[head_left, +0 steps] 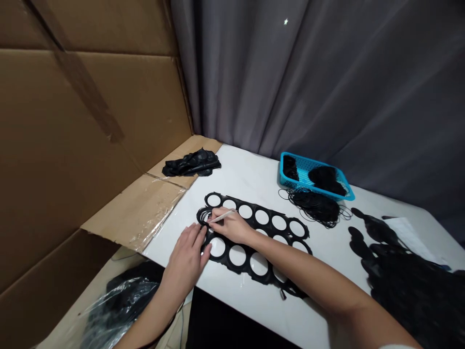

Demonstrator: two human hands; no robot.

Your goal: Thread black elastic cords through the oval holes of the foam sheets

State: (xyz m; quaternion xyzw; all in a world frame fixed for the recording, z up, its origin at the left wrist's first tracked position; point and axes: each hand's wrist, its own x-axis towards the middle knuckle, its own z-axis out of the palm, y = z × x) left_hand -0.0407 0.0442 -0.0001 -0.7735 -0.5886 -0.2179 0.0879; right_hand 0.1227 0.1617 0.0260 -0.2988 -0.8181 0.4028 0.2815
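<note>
A black rubber sheet with rows of round holes (243,264) lies flat on the white table. My right hand (231,227) is closed around a slim white pen-like tool (222,216), whose tip points down at the sheet's left end. Several thin black rings (203,214) are gathered there, just beside that hand. With fingers stretched out, my left hand (189,252) rests on the sheet's left edge and holds nothing. My right forearm hides part of the middle and right holes.
A blue basket (310,185) holds black pieces at the back, with loose black rings (316,206) before it. Black scraps (403,286) are heaped at right, more (194,163) at back left. Cardboard (90,111) walls the left side; a small dark metal piece (283,294) lies near the front edge.
</note>
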